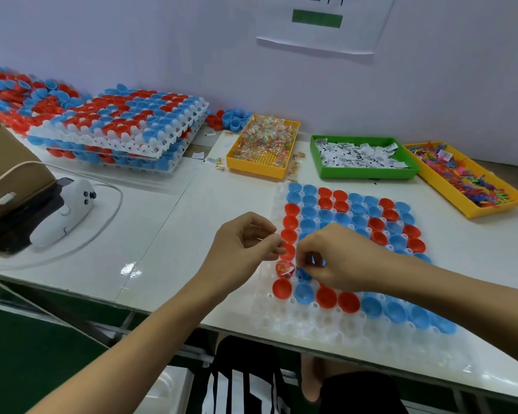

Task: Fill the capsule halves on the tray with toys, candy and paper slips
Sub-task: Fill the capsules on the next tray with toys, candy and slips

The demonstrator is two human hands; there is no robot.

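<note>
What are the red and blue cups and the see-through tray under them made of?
The capsule halves look like smooth, shiny plastic: solid bright colour with soft highlights. The tray seems to be thin clear plastic, moulded into round pockets that catch the light. Neither can be told for sure by sight.

A white controller (65, 212) with a cable (0, 201) lies beside a cardboard box (3, 156).

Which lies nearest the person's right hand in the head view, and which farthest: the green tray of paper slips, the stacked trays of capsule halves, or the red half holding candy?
1. Red half holding candy, just left of the right hand.
2. Green tray, beyond it.
3. Stacked trays, far back left.
</note>
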